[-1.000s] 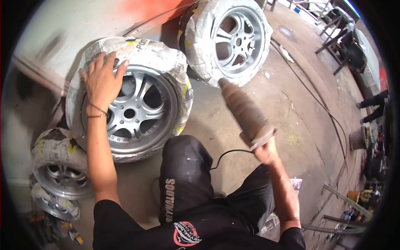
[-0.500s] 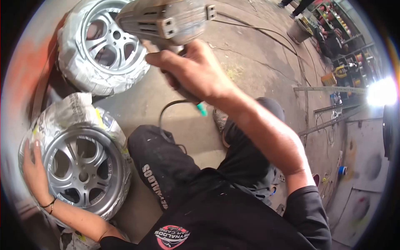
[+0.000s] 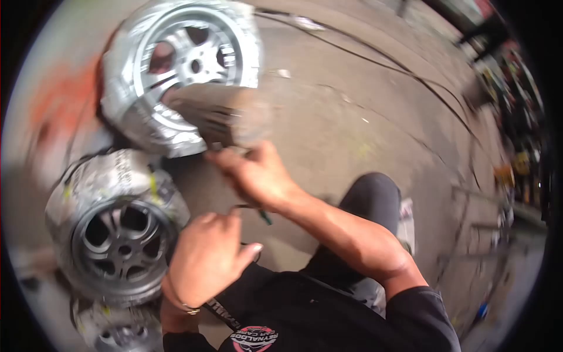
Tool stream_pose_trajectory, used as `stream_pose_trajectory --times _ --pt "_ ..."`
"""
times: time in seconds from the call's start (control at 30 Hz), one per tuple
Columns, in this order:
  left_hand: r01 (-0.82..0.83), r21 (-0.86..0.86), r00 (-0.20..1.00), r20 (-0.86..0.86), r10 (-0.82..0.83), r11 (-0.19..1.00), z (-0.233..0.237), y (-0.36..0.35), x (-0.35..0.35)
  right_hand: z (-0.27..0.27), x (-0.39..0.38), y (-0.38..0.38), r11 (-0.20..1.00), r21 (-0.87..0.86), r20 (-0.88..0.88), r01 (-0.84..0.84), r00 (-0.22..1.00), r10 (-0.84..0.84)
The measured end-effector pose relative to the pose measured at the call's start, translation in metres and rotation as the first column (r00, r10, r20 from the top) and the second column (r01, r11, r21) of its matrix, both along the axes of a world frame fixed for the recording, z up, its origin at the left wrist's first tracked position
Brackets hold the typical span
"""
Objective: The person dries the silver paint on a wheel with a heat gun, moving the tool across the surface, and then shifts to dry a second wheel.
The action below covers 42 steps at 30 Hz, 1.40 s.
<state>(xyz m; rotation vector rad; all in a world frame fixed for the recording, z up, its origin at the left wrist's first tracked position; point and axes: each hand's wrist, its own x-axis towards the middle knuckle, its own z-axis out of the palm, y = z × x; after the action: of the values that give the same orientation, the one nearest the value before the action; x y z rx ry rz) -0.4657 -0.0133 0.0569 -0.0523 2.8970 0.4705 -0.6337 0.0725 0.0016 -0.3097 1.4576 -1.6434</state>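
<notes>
The gun-shaped tool [image 3: 226, 111], gripped by the right hand [image 3: 258, 176], now crosses before the farther wheel [image 3: 205, 61]. The half-open left hand [image 3: 205, 252], with nothing visible in it, has left the nearer wheel [image 3: 125, 242], which seems no longer steadied.

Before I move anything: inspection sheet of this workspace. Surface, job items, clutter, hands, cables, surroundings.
Surface: grey-brown concrete floor, cracked.
Job items: brown-grey cylindrical power tool, blurred, overlapping in view a bright silver spoked wheel with pale-wrapped tyre, contact unclear; darker grey spoked wheel with pale-wrapped tyre at left; third wheel partly visible below that.
Clutter: small white scrap on floor.
Hands: right hand grips the tool; left hand below it in view, any grip unclear.
Cables: long dark cables across floor.
Surroundings: orange-red patch on pale upright surface; right edge too blurred to itemise.
</notes>
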Motion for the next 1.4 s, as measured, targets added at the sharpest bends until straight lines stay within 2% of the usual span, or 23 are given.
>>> stream_pose_trajectory --times 0.03,0.1,0.13,0.17,0.2,0.23,0.3,0.37,0.4,0.47,0.6,0.7,0.77,0.9,1.07,1.1,1.17,1.23,1.4 --pt "0.005 0.063 0.999 0.037 -0.008 0.998 0.003 0.000 -0.005 -0.004 -0.012 -0.002 0.999 0.002 -0.070 -0.032 0.997 0.032" --pt "0.041 0.271 0.998 0.029 -0.051 0.962 0.008 -0.003 -0.010 -0.031 -0.028 -0.014 0.993 -0.116 -0.105 0.034 0.993 -0.046" --pt "0.018 0.316 0.997 0.064 -0.041 0.948 0.015 -0.001 -0.013 -0.035 -0.038 -0.020 0.992 -0.126 -0.105 0.023 0.994 -0.037" --pt "-0.041 0.307 0.997 0.078 0.017 0.951 0.017 0.006 -0.018 -0.037 -0.047 -0.025 0.991 -0.134 -0.106 0.019 0.994 -0.034" --pt "-0.060 0.278 0.998 0.028 0.054 0.959 0.016 0.008 -0.021 -0.038 -0.051 -0.035 0.977 -0.201 0.027 0.069 0.998 -0.064" --pt "-0.080 0.258 0.996 -0.016 0.087 0.963 0.012 0.011 -0.020 -0.039 -0.055 -0.041 0.978 -0.188 0.085 0.087 0.994 -0.072" --pt "-0.160 0.248 0.987 0.047 0.154 0.955 0.002 0.017 -0.010 -0.038 -0.056 -0.058 0.967 -0.162 0.243 0.199 0.957 -0.156" --pt "-0.189 0.230 0.952 0.281 0.121 0.955 -0.004 0.020 0.011 -0.036 -0.058 -0.069 0.964 -0.112 0.399 0.240 0.899 -0.178" --pt "-0.230 0.230 0.949 0.267 0.166 0.946 -0.008 0.023 0.022 -0.039 -0.060 -0.072 0.965 -0.120 0.439 0.232 0.884 -0.158" --pt "-0.262 0.151 0.886 0.429 0.176 0.953 -0.017 0.035 0.047 -0.034 -0.061 -0.074 0.973 -0.093 0.477 0.213 0.867 -0.144" --pt "-0.394 0.126 0.874 0.358 0.329 0.911 -0.037 0.053 0.079 -0.038 -0.066 -0.071 0.978 -0.118 0.390 0.174 0.914 -0.116" --pt "-0.445 0.203 0.862 0.360 0.356 0.872 -0.058 0.054 0.085 -0.032 -0.072 -0.056 0.979 -0.164 0.348 0.125 0.936 -0.061" --pt "-0.419 0.249 0.848 0.452 0.278 0.873 -0.063 0.039 0.078 -0.029 -0.074 -0.042 0.978 -0.173 0.325 0.115 0.944 -0.054" --pt "-0.383 0.090 0.881 0.335 0.334 0.919 -0.055 0.014 0.055 -0.027 -0.090 -0.017 0.983 -0.178 0.283 0.040 0.959 0.012" --pt "-0.431 -0.130 0.880 0.159 0.448 0.893 0.010 0.006 0.023 -0.029 -0.109 -0.004 0.982 -0.188 0.342 0.028 0.939 0.039" --pt "-0.420 -0.160 0.881 0.165 0.443 0.893 0.024 0.017 0.016 -0.028 -0.108 -0.007 0.981 -0.193 0.352 0.025 0.935 0.046" --pt "-0.377 -0.225 0.917 0.051 0.397 0.899 0.045 0.056 -0.002 -0.027 -0.107 -0.011 0.973 -0.230 0.430 0.009 0.898 0.094" --pt "-0.342 -0.236 0.929 0.062 0.366 0.909 0.055 0.110 -0.020 -0.025 -0.101 -0.016 0.960 -0.281 0.500 -0.006 0.853 0.152" --pt "-0.246 0.013 0.961 0.137 0.242 0.969 0.067 0.237 -0.044 -0.019 -0.095 -0.026 0.953 -0.302 0.519 0.023 0.843 0.144"
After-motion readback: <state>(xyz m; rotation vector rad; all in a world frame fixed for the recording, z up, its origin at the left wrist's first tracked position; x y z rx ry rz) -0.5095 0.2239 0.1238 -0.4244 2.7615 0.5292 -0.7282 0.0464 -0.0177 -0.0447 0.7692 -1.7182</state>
